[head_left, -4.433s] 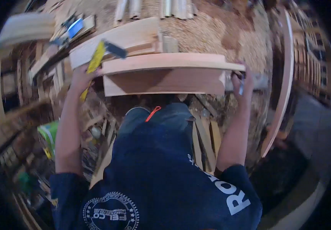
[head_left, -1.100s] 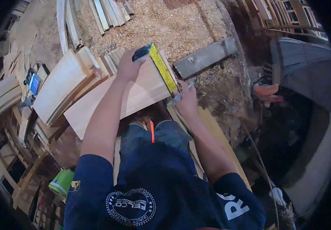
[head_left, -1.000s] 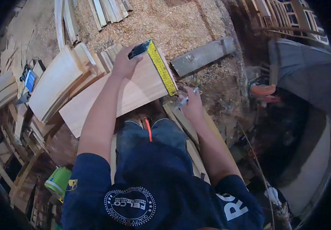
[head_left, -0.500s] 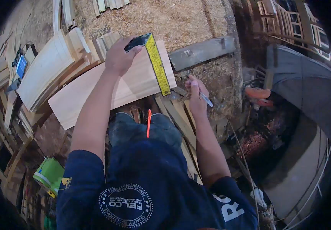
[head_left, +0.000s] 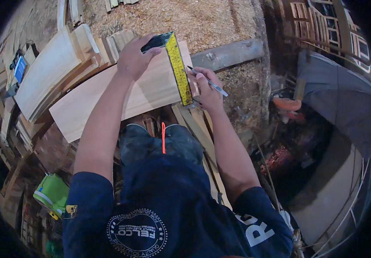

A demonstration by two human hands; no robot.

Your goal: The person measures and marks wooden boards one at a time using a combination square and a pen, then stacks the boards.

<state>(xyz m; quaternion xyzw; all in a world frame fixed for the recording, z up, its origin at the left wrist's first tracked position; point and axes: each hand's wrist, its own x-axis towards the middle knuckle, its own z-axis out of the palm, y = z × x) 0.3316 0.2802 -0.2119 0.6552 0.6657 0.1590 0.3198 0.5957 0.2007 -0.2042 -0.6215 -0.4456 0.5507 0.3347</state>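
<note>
A pale wooden board (head_left: 121,96) with a curved lower edge lies crosswise in front of me. My left hand (head_left: 134,60) is closed around the dark stock of a try square (head_left: 178,71). The square's yellow ruled blade crosses the board near its right end. Between the fingers of my right hand (head_left: 209,92) is a pen (head_left: 218,89), its dark tip pointing up and left close to the blade's right edge. Whether the tip touches the wood I cannot tell.
Curved boards (head_left: 50,71) are stacked at the left, with a blue-screened device (head_left: 20,69) beside them. A grey plank (head_left: 228,55) lies beyond the board's right end on sawdust. A green case (head_left: 52,195) sits lower left; orange footwear (head_left: 287,104) lies right.
My right hand has moved left and up with the pen, from beside the board to its right end by the blade. My left hand keeps its grip on the try square.
</note>
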